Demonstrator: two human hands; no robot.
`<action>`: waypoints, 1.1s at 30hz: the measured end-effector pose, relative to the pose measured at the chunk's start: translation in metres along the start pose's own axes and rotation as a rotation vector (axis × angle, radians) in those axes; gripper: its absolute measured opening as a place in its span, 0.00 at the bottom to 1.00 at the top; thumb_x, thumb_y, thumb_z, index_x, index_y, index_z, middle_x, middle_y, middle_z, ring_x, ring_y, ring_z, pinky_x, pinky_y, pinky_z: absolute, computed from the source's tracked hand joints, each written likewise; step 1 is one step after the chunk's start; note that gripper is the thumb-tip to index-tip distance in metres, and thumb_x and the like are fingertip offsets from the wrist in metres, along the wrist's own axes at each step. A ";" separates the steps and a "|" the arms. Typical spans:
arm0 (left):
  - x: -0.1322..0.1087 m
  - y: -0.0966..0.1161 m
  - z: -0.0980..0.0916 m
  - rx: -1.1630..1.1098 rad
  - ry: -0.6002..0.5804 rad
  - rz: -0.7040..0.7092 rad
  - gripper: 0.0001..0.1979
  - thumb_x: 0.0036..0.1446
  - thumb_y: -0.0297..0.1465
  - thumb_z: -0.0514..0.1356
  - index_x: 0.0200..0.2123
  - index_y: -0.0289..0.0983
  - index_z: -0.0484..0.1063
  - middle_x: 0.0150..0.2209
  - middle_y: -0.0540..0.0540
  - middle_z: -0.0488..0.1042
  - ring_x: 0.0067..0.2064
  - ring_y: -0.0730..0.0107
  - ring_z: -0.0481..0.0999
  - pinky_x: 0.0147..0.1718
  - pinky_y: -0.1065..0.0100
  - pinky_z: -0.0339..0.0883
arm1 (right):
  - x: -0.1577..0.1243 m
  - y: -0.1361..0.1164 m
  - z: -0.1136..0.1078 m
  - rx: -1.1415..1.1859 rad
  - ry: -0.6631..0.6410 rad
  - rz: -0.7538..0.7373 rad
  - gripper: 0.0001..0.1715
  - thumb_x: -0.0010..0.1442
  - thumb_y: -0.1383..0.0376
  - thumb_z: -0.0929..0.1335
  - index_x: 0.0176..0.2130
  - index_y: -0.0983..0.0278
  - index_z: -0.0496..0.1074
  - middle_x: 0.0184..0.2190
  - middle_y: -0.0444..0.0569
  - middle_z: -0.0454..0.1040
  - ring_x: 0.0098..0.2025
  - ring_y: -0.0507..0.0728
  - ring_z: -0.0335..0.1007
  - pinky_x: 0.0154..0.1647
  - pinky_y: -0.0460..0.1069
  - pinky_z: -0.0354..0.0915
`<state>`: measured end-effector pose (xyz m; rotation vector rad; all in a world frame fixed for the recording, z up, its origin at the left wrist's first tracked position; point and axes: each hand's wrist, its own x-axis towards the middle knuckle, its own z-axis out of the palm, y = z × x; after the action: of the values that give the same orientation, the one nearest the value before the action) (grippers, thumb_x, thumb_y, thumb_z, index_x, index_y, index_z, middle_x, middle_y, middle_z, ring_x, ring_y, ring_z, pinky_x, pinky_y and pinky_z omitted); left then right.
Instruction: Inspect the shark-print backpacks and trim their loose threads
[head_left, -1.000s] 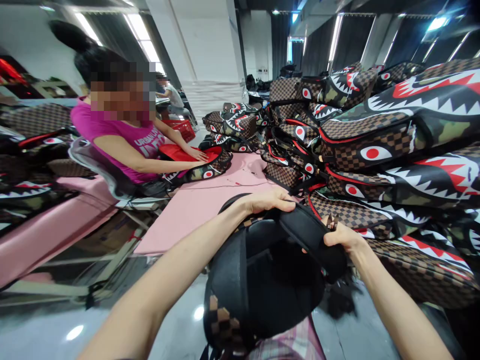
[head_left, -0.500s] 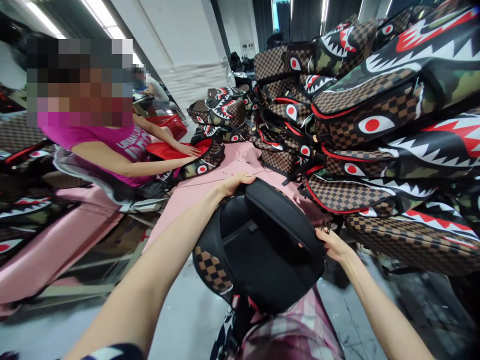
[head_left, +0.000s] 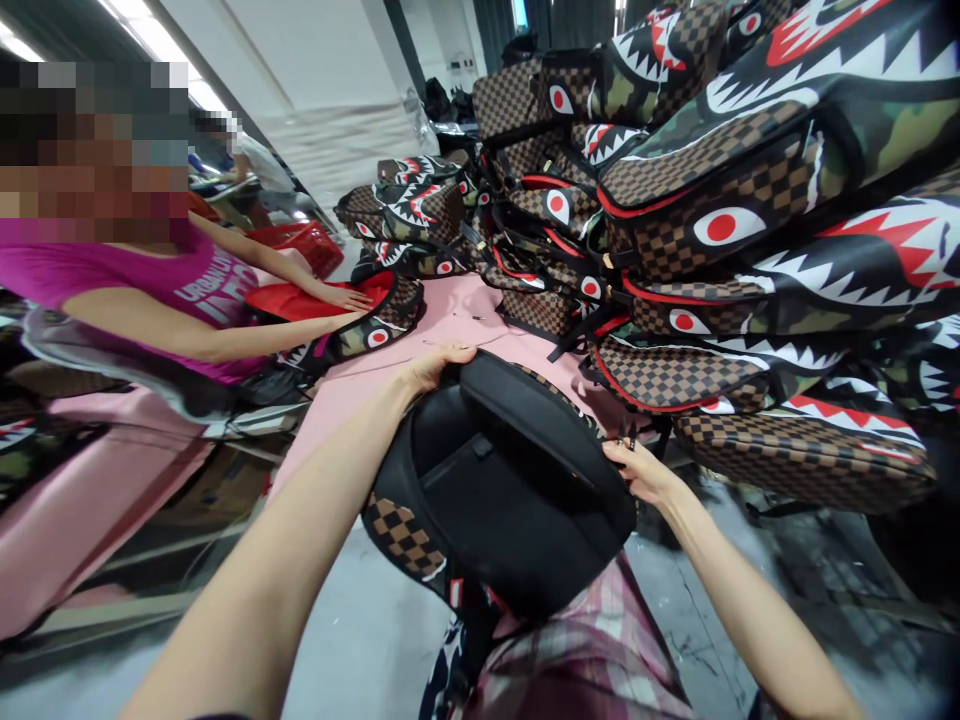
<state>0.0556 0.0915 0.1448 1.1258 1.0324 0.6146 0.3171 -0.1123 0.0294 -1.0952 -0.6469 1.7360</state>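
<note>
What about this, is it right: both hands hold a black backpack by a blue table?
Not quite: the head view shows the table is pink, not blue. The left hand and right hand do hold the black backpack by it.

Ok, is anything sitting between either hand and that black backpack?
Nothing visible. The left hand grips the black backpack at its top edge, over the pink table; the right hand holds its padded strap, beside the piled bags.

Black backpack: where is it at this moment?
In the head view the black backpack is bottom centre, held by the left hand and right hand, at the near edge of the pink table.
</note>
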 end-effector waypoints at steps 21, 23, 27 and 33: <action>-0.002 -0.025 -0.002 0.668 0.404 0.503 0.13 0.45 0.33 0.61 0.36 0.36 0.73 0.39 0.45 0.74 0.46 0.61 0.69 0.51 0.59 0.57 | 0.013 0.001 0.015 -0.144 0.052 -0.169 0.30 0.40 0.49 0.73 0.17 0.64 0.54 0.15 0.35 0.47 0.18 0.44 0.36 0.18 0.45 0.34; -0.017 -0.043 0.009 0.714 0.636 0.611 0.14 0.46 0.31 0.59 0.40 0.37 0.71 0.44 0.44 0.72 0.51 0.61 0.66 0.54 0.58 0.54 | 0.024 -0.005 0.023 -0.119 0.094 -0.170 0.28 0.39 0.49 0.73 0.18 0.64 0.56 0.14 0.34 0.49 0.17 0.44 0.38 0.17 0.44 0.36; -0.058 -0.090 0.052 0.352 0.490 0.339 0.18 0.48 0.37 0.59 0.41 0.34 0.68 0.40 0.42 0.73 0.41 0.62 0.73 0.41 0.60 0.67 | 0.043 -0.016 0.040 -0.087 0.113 -0.147 0.25 0.36 0.51 0.74 0.19 0.64 0.61 0.13 0.35 0.55 0.16 0.44 0.46 0.17 0.43 0.44; -0.076 -0.120 0.118 -0.185 0.173 0.045 0.19 0.46 0.43 0.62 0.31 0.34 0.65 0.28 0.46 0.72 0.30 0.70 0.74 0.26 0.71 0.70 | 0.051 -0.017 0.055 -0.045 0.074 -0.117 0.25 0.34 0.51 0.75 0.21 0.65 0.63 0.13 0.37 0.60 0.15 0.45 0.52 0.15 0.43 0.49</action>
<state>0.1190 -0.0644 0.0678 0.9480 1.0756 0.8383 0.2682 -0.0560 0.0487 -1.1250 -0.6933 1.5801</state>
